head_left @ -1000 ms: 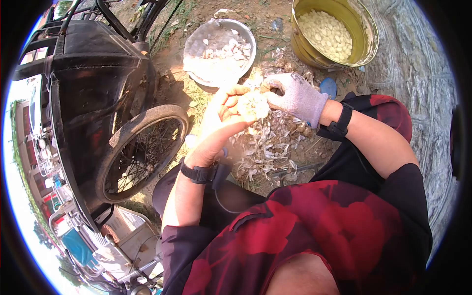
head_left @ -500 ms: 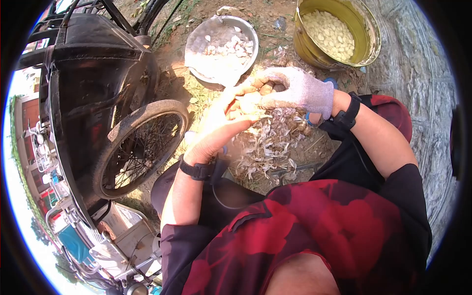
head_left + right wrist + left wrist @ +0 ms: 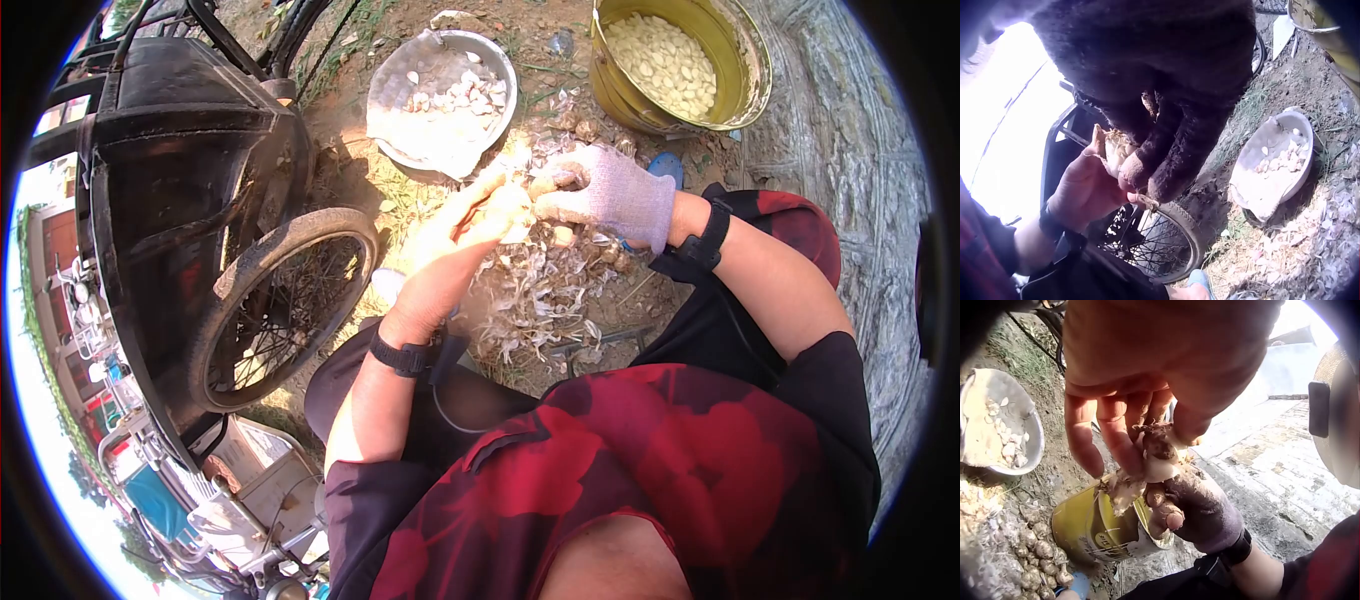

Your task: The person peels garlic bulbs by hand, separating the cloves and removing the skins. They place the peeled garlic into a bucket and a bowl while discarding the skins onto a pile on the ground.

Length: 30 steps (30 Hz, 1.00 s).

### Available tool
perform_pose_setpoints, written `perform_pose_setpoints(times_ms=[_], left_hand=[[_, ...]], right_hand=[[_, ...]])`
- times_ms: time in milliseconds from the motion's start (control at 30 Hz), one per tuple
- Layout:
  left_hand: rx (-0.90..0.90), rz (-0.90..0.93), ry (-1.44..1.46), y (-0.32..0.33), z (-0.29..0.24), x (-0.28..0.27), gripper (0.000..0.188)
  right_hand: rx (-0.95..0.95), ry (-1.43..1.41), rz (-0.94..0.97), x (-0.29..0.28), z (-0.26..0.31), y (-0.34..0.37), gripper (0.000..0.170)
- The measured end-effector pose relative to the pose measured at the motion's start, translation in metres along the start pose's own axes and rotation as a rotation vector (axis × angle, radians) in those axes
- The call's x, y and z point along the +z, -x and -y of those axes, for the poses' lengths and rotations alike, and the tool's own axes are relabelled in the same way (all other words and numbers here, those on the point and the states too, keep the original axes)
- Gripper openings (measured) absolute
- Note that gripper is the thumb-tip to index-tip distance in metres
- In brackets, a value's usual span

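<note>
The bare left hand [image 3: 445, 255] holds a garlic bulb [image 3: 515, 212] at its fingertips, above the ground. In the left wrist view, the thumb and fingers of the left hand [image 3: 1154, 381] pinch the partly skinned bulb [image 3: 1161, 467], with loose skin hanging from it. The right hand [image 3: 610, 195], in a light, soiled glove, has curled fingers on the bulb's other side. Seen by the right wrist camera, gloved fingers [image 3: 1129, 175] press against the pale cloves [image 3: 1116, 150], and the left hand [image 3: 1088, 190] supports them from below. Glare washes out part of the bulb.
A grey basin [image 3: 511, 88] of cloves and a yellow bucket [image 3: 745, 65] of pale peeled cloves stand beyond the hands. Papery skins [image 3: 545, 300] cover the ground below. Whole bulbs [image 3: 1041, 562] lie beside the bucket. A wheel [image 3: 215, 325] and dark cart [image 3: 190, 170] are at left.
The left fingers have drawn together around the bulb from a more open palm. The gloved hand moved over the bulb, then slightly back to its right side.
</note>
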<state>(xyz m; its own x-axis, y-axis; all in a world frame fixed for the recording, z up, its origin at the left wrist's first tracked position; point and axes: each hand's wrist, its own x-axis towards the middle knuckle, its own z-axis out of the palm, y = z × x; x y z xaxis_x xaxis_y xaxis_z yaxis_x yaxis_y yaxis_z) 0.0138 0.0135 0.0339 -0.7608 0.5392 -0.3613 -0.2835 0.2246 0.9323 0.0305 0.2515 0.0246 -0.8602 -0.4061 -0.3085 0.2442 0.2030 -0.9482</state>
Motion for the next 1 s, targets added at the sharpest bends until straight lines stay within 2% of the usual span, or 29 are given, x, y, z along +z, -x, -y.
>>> perform_pose_setpoints(times_ms=[67,133,167,200,233,267,300,367,433,467,533,567,600,633,667,700,733,767,833,867,967,1000], left_hand=[[0.092,-0.001,-0.093,0.002,0.006,0.002,0.050],[0.067,-0.020,-0.075,0.004,0.011,0.010,0.049],[0.043,-0.040,-0.058,0.005,0.014,0.012,0.048],[-0.101,-0.090,-0.104,0.007,0.020,0.012,0.049],[-0.101,-0.091,-0.104,0.006,0.025,0.011,0.049],[0.056,-0.066,-0.209,0.004,0.028,0.009,0.050],[0.214,-0.040,-0.312,0.001,0.027,0.008,0.052],[0.265,-0.100,-0.280,-0.003,0.026,0.012,0.050],[0.314,-0.162,-0.250,-0.002,0.020,0.013,0.049],[0.248,-0.136,-0.265,-0.001,0.015,0.013,0.052],[0.183,-0.111,-0.279,0.001,0.006,0.013,0.056],[0.094,-0.114,-0.096,0.001,0.002,0.013,0.056],[0.003,-0.114,0.087,0.002,0.000,0.013,0.056],[0.004,-0.113,0.086,0.002,-0.001,0.010,0.056],[-0.008,-0.077,0.259,0.004,-0.002,0.006,0.056],[-0.022,-0.037,0.430,0.005,-0.005,0.003,0.056],[-0.017,-0.030,0.457,0.008,-0.012,0.004,0.055],[-0.017,-0.031,0.457,0.008,-0.013,0.003,0.055],[-0.010,-0.019,0.411,0.008,-0.015,0.000,0.056],[-0.012,-0.021,0.411,0.008,-0.017,-0.002,0.056],[-0.030,0.022,0.318,0.009,-0.016,-0.005,0.055],[-0.039,0.014,0.256,0.009,-0.013,-0.005,0.053]], right_hand=[[0.074,0.007,0.013,0.004,-0.002,0.001,0.024],[-0.259,0.357,-0.189,0.011,-0.009,0.002,0.019],[-0.258,0.357,-0.189,0.014,-0.012,0.001,0.019],[-0.296,0.371,-0.222,0.016,-0.013,0.000,0.018],[-0.333,0.384,-0.255,0.018,-0.015,-0.001,0.017],[-0.335,0.385,-0.254,0.020,-0.016,-0.001,0.017],[-0.331,0.385,-0.275,0.021,-0.016,-0.002,0.017],[-0.329,0.387,-0.297,0.021,-0.018,-0.004,0.017],[-0.249,0.323,-0.259,0.020,-0.018,-0.007,0.026],[-0.250,0.323,-0.258,0.019,-0.018,-0.007,0.026],[-0.151,-0.053,-0.105,0.016,-0.011,-0.006,0.025],[-0.153,-0.051,-0.105,0.013,-0.008,-0.006,0.025],[-0.069,-0.067,-0.064,0.009,-0.006,-0.007,0.025],[0.014,-0.084,-0.023,0.007,-0.006,-0.006,0.026],[0.013,-0.085,-0.023,0.009,-0.010,-0.007,0.026],[-0.086,0.149,-0.115,0.012,-0.016,-0.009,0.027],[-0.184,0.384,-0.207,0.014,-0.020,-0.009,0.028],[-0.184,0.384,-0.206,0.013,-0.023,-0.007,0.028],[-0.060,0.606,0.008,0.011,-0.025,-0.004,0.028],[-0.060,0.604,0.010,0.011,-0.028,-0.006,0.028],[-0.270,0.002,-0.100,0.008,-0.039,-0.012,0.023],[-0.128,-0.202,-0.011,0.005,-0.021,-0.008,0.023]])
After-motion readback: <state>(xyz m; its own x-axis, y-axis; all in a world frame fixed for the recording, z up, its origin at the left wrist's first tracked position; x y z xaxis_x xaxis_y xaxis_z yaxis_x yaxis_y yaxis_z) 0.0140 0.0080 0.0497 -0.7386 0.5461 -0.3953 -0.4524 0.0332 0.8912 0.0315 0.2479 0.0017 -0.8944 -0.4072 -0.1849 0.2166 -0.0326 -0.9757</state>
